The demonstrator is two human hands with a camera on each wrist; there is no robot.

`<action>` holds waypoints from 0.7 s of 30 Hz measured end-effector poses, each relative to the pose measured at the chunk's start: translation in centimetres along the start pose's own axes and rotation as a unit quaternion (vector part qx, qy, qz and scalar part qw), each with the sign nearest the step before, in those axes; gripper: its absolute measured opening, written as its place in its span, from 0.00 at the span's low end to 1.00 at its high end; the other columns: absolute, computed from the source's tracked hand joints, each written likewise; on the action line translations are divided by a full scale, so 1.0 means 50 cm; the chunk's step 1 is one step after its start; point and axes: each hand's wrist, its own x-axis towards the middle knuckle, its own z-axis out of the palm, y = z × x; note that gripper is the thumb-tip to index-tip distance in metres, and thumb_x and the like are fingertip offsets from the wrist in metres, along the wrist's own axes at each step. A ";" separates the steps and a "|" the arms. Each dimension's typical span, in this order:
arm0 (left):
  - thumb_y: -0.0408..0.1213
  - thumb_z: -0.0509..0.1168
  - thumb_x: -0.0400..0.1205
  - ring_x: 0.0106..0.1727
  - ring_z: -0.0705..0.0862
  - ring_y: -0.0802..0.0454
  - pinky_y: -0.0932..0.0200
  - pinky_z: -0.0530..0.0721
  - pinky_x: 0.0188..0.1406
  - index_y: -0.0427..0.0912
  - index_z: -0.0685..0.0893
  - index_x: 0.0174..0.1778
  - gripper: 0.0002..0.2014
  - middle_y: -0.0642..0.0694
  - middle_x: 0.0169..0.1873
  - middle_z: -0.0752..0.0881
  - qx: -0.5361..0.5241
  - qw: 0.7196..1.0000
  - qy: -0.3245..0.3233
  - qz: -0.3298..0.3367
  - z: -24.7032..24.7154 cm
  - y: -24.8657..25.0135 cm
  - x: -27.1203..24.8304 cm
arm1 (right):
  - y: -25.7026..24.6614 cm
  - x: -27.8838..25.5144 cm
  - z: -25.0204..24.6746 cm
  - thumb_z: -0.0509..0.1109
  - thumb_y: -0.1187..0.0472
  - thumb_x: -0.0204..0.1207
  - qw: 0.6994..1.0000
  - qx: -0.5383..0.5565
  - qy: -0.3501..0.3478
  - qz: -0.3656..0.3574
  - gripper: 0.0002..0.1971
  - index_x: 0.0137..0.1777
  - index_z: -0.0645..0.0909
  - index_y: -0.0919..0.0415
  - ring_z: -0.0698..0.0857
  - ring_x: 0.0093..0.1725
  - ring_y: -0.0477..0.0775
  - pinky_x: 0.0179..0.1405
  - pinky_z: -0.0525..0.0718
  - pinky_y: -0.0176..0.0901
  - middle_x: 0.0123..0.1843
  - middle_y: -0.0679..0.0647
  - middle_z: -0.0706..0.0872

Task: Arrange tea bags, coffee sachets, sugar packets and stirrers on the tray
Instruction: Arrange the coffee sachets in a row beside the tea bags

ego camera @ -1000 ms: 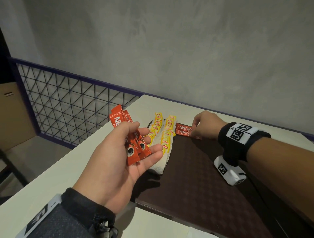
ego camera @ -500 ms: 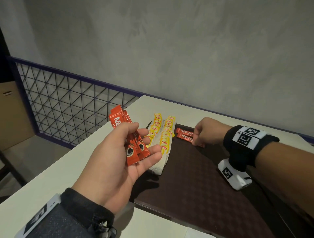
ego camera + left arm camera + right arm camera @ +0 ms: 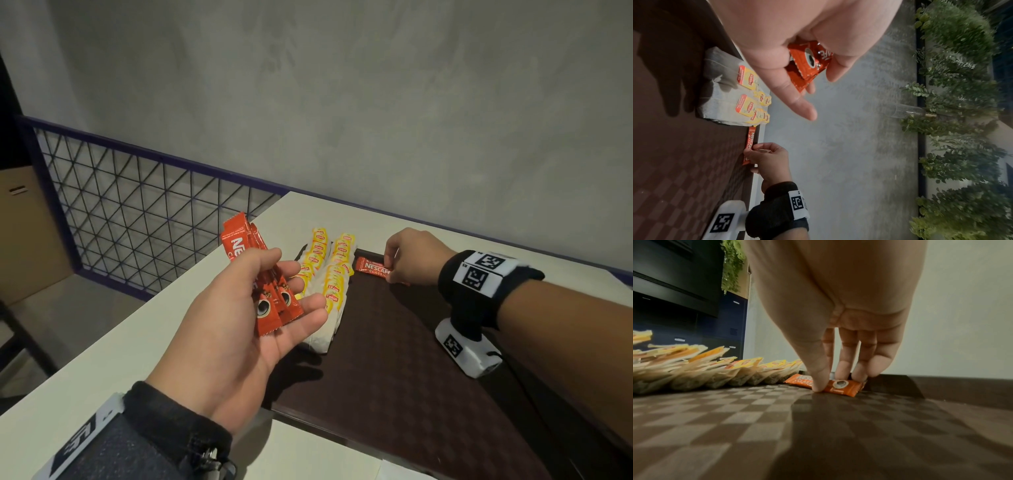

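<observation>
My left hand [image 3: 284, 287] hovers palm up over the table's left side and holds several red coffee sachets [image 3: 239, 246], my thumb across them; the left wrist view shows the same sachets [image 3: 807, 60]. My right hand [image 3: 394, 267] reaches to the far edge of the dark brown checkered tray [image 3: 394, 359]. There its thumb and fingers pinch a red coffee sachet [image 3: 840, 385] that lies flat on the tray floor. Yellow-tagged tea bags [image 3: 329, 274] lie in two overlapping rows along the tray's left edge, just left of that sachet [image 3: 371, 269].
The tray sits on a white table [image 3: 120, 359] whose left edge drops off beside a purple mesh railing [image 3: 137, 212]. A grey wall [image 3: 376, 120] stands right behind the table. Much of the tray floor [image 3: 818, 434] near me is bare.
My right hand shifted a little along the tray's far edge while it handled the sachet there. My left hand with its sachets stayed almost still.
</observation>
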 end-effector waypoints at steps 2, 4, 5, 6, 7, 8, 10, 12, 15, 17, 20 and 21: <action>0.42 0.69 0.84 0.29 0.92 0.44 0.57 0.88 0.21 0.31 0.90 0.50 0.15 0.38 0.36 0.88 0.000 1.000 0.000 0.000 0.000 0.000 -0.001 | 0.000 0.002 0.002 0.83 0.63 0.70 1.000 -0.002 0.001 0.003 0.08 0.42 0.87 0.54 0.86 0.42 0.48 0.37 0.81 0.41 0.41 0.48 0.89; 0.42 0.69 0.84 0.29 0.92 0.44 0.58 0.88 0.21 0.31 0.90 0.51 0.15 0.38 0.36 0.88 -0.001 1.000 0.000 0.001 0.000 0.000 -0.001 | 0.000 0.003 0.003 0.83 0.64 0.70 1.000 0.002 0.002 0.007 0.08 0.42 0.87 0.54 0.85 0.42 0.47 0.37 0.81 0.41 0.42 0.48 0.88; 0.43 0.69 0.84 0.30 0.92 0.44 0.58 0.88 0.21 0.31 0.90 0.51 0.15 0.38 0.36 0.88 -0.001 1.000 0.000 0.001 0.000 0.001 -0.001 | 0.000 0.004 0.003 0.83 0.64 0.70 1.000 0.004 0.003 0.008 0.08 0.42 0.87 0.54 0.85 0.41 0.47 0.36 0.80 0.40 0.42 0.48 0.88; 0.43 0.69 0.84 0.30 0.92 0.45 0.58 0.88 0.21 0.31 0.90 0.51 0.15 0.38 0.36 0.88 -0.002 1.000 0.000 0.002 0.000 0.001 -0.002 | -0.001 0.005 0.004 0.83 0.65 0.70 1.000 0.005 0.005 0.007 0.08 0.43 0.87 0.55 0.84 0.41 0.47 0.35 0.79 0.39 0.42 0.48 0.87; 0.43 0.69 0.84 0.30 0.92 0.45 0.58 0.88 0.21 0.31 0.90 0.51 0.15 0.38 0.36 0.88 -0.002 1.000 0.000 0.002 0.000 0.001 -0.003 | -0.002 0.005 0.004 0.83 0.65 0.70 1.000 0.004 0.006 0.005 0.08 0.43 0.88 0.55 0.83 0.42 0.47 0.34 0.78 0.38 0.42 0.48 0.87; 0.42 0.69 0.84 0.30 0.92 0.45 0.58 0.88 0.21 0.31 0.90 0.51 0.15 0.38 0.36 0.88 -0.003 1.000 -0.001 0.003 0.000 0.002 -0.004 | -0.003 0.006 0.005 0.83 0.65 0.70 1.000 0.004 0.008 0.003 0.07 0.44 0.88 0.56 0.83 0.42 0.46 0.33 0.77 0.37 0.43 0.48 0.86; 0.42 0.68 0.84 0.29 0.91 0.45 0.58 0.88 0.21 0.31 0.90 0.51 0.15 0.38 0.35 0.88 -0.003 1.000 -0.005 0.004 0.000 0.002 -0.005 | -0.006 0.008 0.006 0.83 0.65 0.69 1.000 0.003 0.014 0.000 0.07 0.43 0.89 0.56 0.81 0.40 0.44 0.32 0.75 0.36 0.44 0.49 0.87; 0.42 0.68 0.84 0.29 0.91 0.45 0.57 0.88 0.21 0.30 0.90 0.50 0.15 0.38 0.34 0.88 -0.003 1.000 -0.006 0.005 0.001 0.002 -0.007 | -0.009 0.010 0.007 0.84 0.65 0.69 1.000 -0.002 0.018 -0.004 0.07 0.42 0.90 0.56 0.80 0.39 0.44 0.31 0.74 0.36 0.45 0.49 0.87; 0.42 0.68 0.84 0.29 0.91 0.44 0.58 0.88 0.21 0.30 0.89 0.50 0.15 0.38 0.33 0.88 -0.006 1.000 -0.010 0.004 0.001 0.003 -0.007 | -0.013 0.012 0.009 0.83 0.65 0.69 1.000 -0.007 0.022 -0.005 0.06 0.42 0.90 0.56 0.80 0.39 0.45 0.30 0.73 0.34 0.45 0.49 0.87; 0.42 0.68 0.84 0.30 0.92 0.43 0.57 0.88 0.21 0.30 0.89 0.51 0.15 0.38 0.33 0.88 -0.009 1.000 -0.013 0.005 -0.001 0.002 -0.007 | -0.014 0.012 0.009 0.83 0.65 0.69 1.000 -0.007 0.027 -0.006 0.06 0.42 0.89 0.55 0.80 0.39 0.44 0.30 0.73 0.35 0.45 0.49 0.87; 0.41 0.68 0.85 0.33 0.93 0.40 0.56 0.89 0.23 0.29 0.88 0.54 0.16 0.36 0.37 0.90 -0.013 1.000 -0.022 0.003 -0.002 0.003 -0.009 | -0.013 0.009 0.008 0.83 0.63 0.70 1.000 -0.004 0.026 -0.005 0.06 0.42 0.89 0.54 0.83 0.39 0.45 0.30 0.74 0.36 0.43 0.49 0.88; 0.41 0.67 0.85 0.35 0.94 0.38 0.55 0.90 0.23 0.30 0.88 0.56 0.15 0.35 0.39 0.91 -0.013 1.000 -0.028 -0.001 -0.001 0.004 -0.008 | -0.012 0.007 0.005 0.83 0.62 0.70 1.000 0.000 0.026 -0.005 0.06 0.42 0.88 0.54 0.83 0.40 0.45 0.30 0.74 0.37 0.43 0.49 0.88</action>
